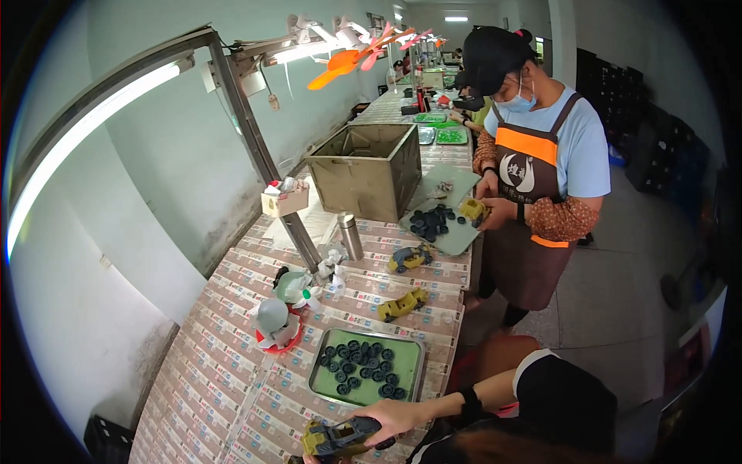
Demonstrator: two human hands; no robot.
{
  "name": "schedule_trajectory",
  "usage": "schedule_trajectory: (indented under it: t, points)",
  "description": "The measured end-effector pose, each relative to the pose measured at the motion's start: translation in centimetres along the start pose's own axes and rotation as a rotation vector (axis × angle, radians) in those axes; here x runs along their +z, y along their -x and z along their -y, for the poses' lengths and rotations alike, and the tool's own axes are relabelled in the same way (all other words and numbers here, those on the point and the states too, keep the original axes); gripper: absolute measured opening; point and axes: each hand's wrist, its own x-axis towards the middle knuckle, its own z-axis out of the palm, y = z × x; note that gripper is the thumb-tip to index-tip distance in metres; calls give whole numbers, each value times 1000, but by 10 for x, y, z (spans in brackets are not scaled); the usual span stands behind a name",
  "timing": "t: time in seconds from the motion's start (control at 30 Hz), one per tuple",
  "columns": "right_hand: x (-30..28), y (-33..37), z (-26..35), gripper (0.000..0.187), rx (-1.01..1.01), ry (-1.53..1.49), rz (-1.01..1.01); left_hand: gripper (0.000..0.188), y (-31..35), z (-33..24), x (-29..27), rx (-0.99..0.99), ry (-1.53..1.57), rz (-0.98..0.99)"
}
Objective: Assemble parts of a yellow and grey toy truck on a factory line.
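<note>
At the bottom edge of the head view, my right hand (392, 418) is closed around the rear of a yellow-and-dark-grey toy car (338, 435). A sliver of my left hand (311, 459) shows against the car's lower side; most of that hand is cut off by the frame. Just beyond the car lies a metal-rimmed tray with a green bottom (328, 390), which holds several loose black toy wheels (371, 362). Farther up the table stand a yellow toy car (403, 305) and another yellow-and-grey toy car (410, 258).
Across the table a co-worker (545, 162) holds a yellow toy part (472, 209) over a tray (456, 241) with black parts. A large crate (365, 172), a steel flask (350, 237) and a red dish with a grey cup (279, 325) stand on the table. A lamp post (263, 155) rises at left.
</note>
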Motion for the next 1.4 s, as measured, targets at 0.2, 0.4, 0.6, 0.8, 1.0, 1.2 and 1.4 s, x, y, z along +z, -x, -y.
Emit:
schedule_trajectory:
  t: [0.2,0.4,0.6,0.8,1.0,1.2,1.4]
  points:
    - [-12,-4,6,48,-201,-3,-410,54,-5,11,-5,60,-48,-167]
    - [7,1,-1,51,-298,101,-262,62,-16,17,-19,206,217,-58]
    - [9,-8,12,46,-441,41,-167,61,-10,14,-5,93,265,-125]
    - [16,-18,31,51,-563,-115,-144,45,-23,23,-22,384,-612,185]
    - [12,-26,30,52,-696,-189,-102,47,-18,34,-56,322,-1217,263]
    - [16,-25,36,56,-523,-99,30,49,-22,47,-48,365,-1045,448]
    - [20,-33,22,51,-488,-110,24,48,-16,29,2,14,80,633]
